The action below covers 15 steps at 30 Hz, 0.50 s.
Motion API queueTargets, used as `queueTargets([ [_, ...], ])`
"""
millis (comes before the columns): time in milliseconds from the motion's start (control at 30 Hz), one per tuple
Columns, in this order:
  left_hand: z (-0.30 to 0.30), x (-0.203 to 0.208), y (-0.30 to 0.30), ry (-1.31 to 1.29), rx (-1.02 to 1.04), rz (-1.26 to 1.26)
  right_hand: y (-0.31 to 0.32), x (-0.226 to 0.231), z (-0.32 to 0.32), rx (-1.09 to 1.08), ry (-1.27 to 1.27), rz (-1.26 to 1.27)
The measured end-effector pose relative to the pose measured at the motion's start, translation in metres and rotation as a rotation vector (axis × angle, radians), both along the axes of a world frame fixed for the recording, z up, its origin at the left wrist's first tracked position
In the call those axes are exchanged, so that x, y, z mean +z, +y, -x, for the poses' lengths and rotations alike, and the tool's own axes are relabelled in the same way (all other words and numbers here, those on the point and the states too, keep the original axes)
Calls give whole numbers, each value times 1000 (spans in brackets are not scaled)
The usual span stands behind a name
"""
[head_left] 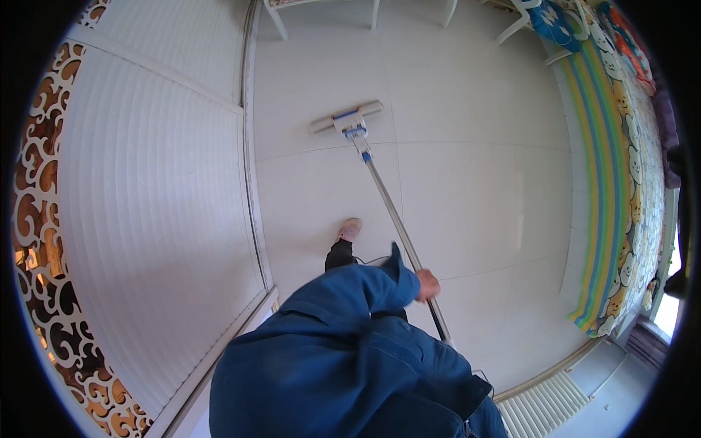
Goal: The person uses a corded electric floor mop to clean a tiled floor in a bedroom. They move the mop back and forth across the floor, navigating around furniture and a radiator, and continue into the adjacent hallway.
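On the pale tiled floor (482, 197), nearer its left edge than its right, lies the wide head of a mop (351, 123), just beside the crossing of two tile joints. Any marking on the white head with its blue fittings is too small to read. Printed animal faces run along the cover of the bed (632, 190), beside a band of yellow, green and blue stripes at the floor's right edge; whatever lettering the cover may carry cannot be made out.

The mop's metal handle slants from the head back toward the person, leaning rightward, and passes out of sight under the blue jacket (314, 358). The left arm comes across the front of the body, elbow bent, its cuff flaring up at the wrist. The left hand (428, 285) is closed round the handle, fingers curled and slightly blurred. The right hand is hidden, so how far it is open, or what it holds, cannot be told.

A pale shoe (351, 229) stands on the floor left of the handle. A white ribbed panel (157, 197) borders the floor's left edge; a white radiator (544, 405) is near its near right corner.
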<state>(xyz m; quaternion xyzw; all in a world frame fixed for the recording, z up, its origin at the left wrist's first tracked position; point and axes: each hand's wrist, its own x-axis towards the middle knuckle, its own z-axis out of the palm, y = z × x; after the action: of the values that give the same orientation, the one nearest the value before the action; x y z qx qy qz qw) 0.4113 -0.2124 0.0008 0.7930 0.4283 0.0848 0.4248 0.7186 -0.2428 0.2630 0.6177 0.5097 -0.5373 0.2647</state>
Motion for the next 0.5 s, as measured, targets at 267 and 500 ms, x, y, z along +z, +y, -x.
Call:
queueTargets([
  [267,285,-57,32,540,384,-42,52,-89,305,-71,345,157],
  [500,394,-32,-14,561,571,-163,40,-96,401,89,437,180],
])
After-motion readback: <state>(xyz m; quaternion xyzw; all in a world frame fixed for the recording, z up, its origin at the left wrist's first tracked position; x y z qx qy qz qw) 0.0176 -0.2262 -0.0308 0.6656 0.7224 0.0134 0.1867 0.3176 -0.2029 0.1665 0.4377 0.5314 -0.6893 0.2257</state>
